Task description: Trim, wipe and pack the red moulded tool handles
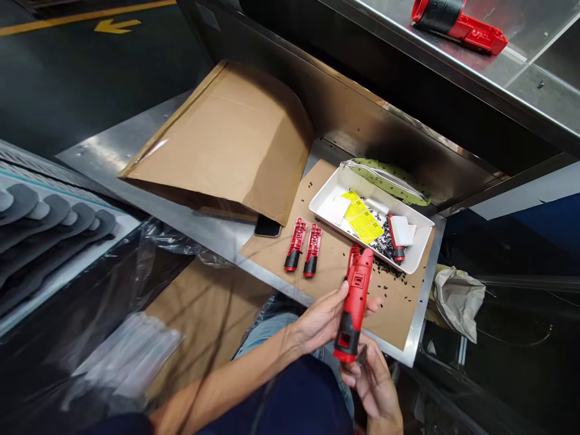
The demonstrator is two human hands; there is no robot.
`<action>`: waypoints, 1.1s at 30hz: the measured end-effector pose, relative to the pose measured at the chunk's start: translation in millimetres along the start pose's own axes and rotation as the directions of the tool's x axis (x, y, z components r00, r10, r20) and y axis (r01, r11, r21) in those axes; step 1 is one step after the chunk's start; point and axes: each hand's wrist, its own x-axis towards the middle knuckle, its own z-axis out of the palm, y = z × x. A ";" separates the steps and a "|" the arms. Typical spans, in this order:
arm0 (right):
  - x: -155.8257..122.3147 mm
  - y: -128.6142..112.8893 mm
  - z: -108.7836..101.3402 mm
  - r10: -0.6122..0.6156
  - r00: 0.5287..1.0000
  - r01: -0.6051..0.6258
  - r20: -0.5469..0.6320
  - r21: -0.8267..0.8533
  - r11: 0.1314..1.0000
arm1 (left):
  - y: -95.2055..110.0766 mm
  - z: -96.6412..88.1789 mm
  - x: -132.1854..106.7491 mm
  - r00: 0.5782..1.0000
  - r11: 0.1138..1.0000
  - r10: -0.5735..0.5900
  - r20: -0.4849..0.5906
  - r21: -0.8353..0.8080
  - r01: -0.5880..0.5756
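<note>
Firmly in hand: a person's left hand (324, 320) closes around a red-and-black power tool housing (356, 308) above a cardboard-covered steel bench (403, 314).

Coming in from the near left, the forearm (235, 377) angles up to the housing, whose long axis runs nearly upright in view, its narrow red end pointing far toward a white tray (324, 205) and its wider end near. The right hand (374, 383) sits half-curled just below; whether it grips the small dark piece (361, 356) by its fingers cannot be told. Two red housing halves (295, 244) lie left of the tray, among scattered black screws (389, 269).
</note>
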 end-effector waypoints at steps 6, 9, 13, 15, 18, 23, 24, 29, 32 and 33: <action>-12.3 -16.1 -21.1 -0.168 0.976 0.117 -0.136 -0.322 0.939 | 28.1 13.6 -12.3 0.979 0.998 0.049 -0.199 -0.025 -0.055; -17.9 -22.4 -21.7 -0.402 0.870 0.231 -0.286 -0.485 0.844 | 34.7 13.2 -20.7 0.977 1.000 0.015 -0.213 0.012 -0.012; -28.7 -37.2 10.2 -0.675 0.677 0.338 -0.294 -0.690 0.640 | 37.1 19.4 -34.4 0.992 0.996 -0.085 -0.089 -0.001 0.085; -33.2 -44.1 30.0 -0.719 0.647 0.375 -0.254 -0.715 0.590 | 37.6 24.0 -40.4 0.996 0.996 -0.085 -0.020 0.028 0.085; -35.4 -46.7 49.7 -0.740 0.619 0.429 -0.265 -0.674 0.601 | 36.9 31.3 -45.6 0.999 0.999 -0.019 -0.032 0.030 0.020; -25.8 -38.3 45.9 -0.911 0.396 0.653 -0.111 -0.663 0.365 | 30.2 37.8 -44.8 0.997 0.996 0.045 -0.056 -0.072 -0.049; -23.4 -37.8 42.6 -0.936 0.348 0.668 -0.057 -0.686 0.290 | 28.7 37.9 -44.3 0.998 0.994 0.048 -0.050 -0.099 -0.053; -23.3 -42.9 35.7 -0.935 0.305 0.568 0.181 -0.823 0.026 | 25.3 38.4 -45.2 0.998 0.991 0.031 -0.060 -0.131 -0.039; -31.2 -44.9 42.7 -0.897 0.429 0.502 0.105 -0.853 0.141 | 25.5 40.5 -46.2 0.998 0.990 0.018 -0.067 -0.139 -0.027; -33.6 -45.2 45.9 -0.891 0.447 0.492 0.084 -0.855 0.166 | 25.6 41.3 -46.2 0.997 0.990 0.010 -0.078 -0.142 -0.021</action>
